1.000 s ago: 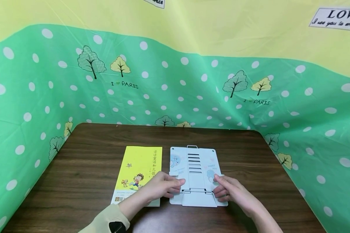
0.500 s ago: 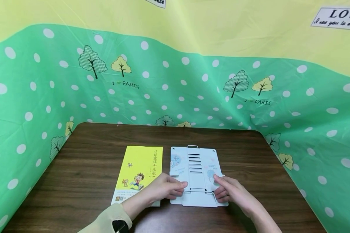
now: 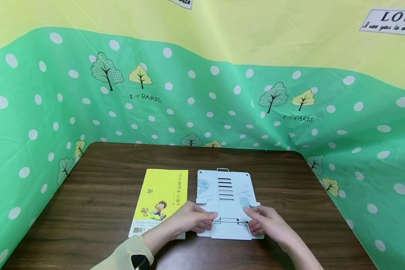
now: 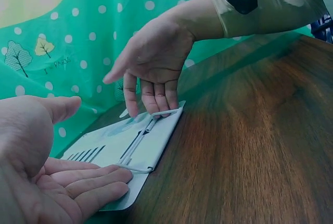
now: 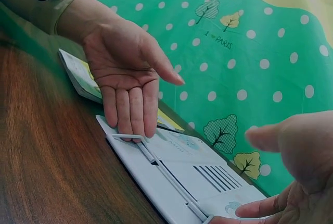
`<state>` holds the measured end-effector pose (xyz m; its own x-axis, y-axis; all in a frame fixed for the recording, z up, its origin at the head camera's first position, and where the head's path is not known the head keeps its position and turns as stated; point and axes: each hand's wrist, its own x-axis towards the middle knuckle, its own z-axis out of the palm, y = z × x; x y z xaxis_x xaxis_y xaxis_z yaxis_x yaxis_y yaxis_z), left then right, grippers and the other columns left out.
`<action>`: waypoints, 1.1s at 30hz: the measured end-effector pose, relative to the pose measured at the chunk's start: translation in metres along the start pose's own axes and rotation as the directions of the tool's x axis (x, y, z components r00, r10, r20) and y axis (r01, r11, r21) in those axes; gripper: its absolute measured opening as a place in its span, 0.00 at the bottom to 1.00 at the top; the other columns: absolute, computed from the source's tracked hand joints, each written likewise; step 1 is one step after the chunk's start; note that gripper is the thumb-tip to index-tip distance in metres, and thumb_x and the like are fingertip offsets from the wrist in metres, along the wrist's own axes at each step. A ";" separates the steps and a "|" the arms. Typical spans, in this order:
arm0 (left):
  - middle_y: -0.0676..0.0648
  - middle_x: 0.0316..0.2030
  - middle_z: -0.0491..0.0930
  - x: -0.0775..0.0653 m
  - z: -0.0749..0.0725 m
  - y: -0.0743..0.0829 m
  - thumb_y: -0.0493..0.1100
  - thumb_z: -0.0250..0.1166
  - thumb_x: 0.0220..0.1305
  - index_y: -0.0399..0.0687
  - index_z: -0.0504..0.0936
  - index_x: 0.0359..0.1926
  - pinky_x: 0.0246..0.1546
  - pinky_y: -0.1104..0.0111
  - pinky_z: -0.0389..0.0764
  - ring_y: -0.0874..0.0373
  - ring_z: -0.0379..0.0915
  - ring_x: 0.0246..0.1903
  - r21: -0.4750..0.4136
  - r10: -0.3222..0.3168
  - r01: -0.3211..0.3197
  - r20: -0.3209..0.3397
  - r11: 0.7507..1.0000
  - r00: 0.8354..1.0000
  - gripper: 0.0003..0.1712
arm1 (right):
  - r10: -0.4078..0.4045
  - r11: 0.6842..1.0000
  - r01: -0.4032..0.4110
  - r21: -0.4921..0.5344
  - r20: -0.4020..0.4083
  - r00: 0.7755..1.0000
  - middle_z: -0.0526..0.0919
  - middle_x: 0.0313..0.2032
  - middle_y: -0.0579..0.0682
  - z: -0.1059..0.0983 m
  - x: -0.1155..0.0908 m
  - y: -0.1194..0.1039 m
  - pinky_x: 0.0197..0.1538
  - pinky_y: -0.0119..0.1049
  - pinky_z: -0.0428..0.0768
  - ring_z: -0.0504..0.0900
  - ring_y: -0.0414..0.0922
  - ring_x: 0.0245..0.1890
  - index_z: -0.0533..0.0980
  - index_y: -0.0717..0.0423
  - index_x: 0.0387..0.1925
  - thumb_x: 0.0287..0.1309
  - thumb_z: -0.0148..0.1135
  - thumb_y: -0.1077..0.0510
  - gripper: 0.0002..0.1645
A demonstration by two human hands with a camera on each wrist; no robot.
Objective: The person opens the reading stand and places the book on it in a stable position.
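My left grip (image 3: pixel 194 218) and right grip (image 3: pixel 265 222), fingers extended, touch the pale stand (image 3: pixel 227 208) from opposite sides, presumably steadying it. The yellow book (image 3: pixel 167 187) lies beside the left grip.

Bright, even light is filling the head view, where the curtain (image 3: pixel 175 120) behind the stand (image 3: pixel 227 210) is showing crisply. In front of the stand, the table (image 3: pixel 219 255) is catching a faint pinkish sheen. Both wrist views are looking dimmer and cooler; in the left one, lettering (image 4: pixel 58 65) beyond the stand is blurring.
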<state>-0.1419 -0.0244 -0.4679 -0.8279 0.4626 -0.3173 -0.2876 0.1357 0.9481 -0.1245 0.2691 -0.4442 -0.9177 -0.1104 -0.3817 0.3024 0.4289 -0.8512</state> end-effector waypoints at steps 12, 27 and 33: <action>0.43 0.34 0.90 0.004 -0.002 -0.010 0.33 0.78 0.61 0.31 0.89 0.45 0.44 0.62 0.88 0.53 0.89 0.39 0.127 0.108 -0.107 -0.005 0.986 0.994 0.13 | -0.103 0.994 0.100 0.032 0.090 0.991 0.84 0.36 0.58 -0.003 -0.001 0.009 0.42 0.45 0.89 0.86 0.52 0.37 0.77 0.78 0.49 0.71 0.69 0.57 0.23; 0.46 0.29 0.89 0.013 0.005 -0.020 0.25 0.79 0.53 0.35 0.89 0.38 0.36 0.68 0.87 0.55 0.88 0.33 0.120 0.151 -0.142 -0.063 0.982 0.987 0.12 | -0.139 0.986 0.132 -0.097 -0.061 0.988 0.84 0.32 0.53 0.009 -0.001 0.015 0.32 0.34 0.81 0.82 0.48 0.33 0.82 0.73 0.44 0.62 0.73 0.69 0.12; 0.49 0.28 0.88 0.014 0.008 -0.018 0.25 0.79 0.53 0.37 0.90 0.38 0.34 0.68 0.87 0.56 0.87 0.31 0.203 0.173 -0.157 -0.062 0.967 0.983 0.11 | -0.179 0.970 0.159 -0.186 -0.097 0.979 0.82 0.30 0.51 0.015 -0.002 0.014 0.30 0.32 0.78 0.77 0.46 0.31 0.85 0.70 0.41 0.63 0.71 0.70 0.06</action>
<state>-0.1440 -0.0135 -0.4895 -0.8935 0.4235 -0.1492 -0.0501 0.2361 0.9704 -0.1146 0.2615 -0.4610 -0.9777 -0.0977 -0.1860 0.0994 0.5651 -0.8190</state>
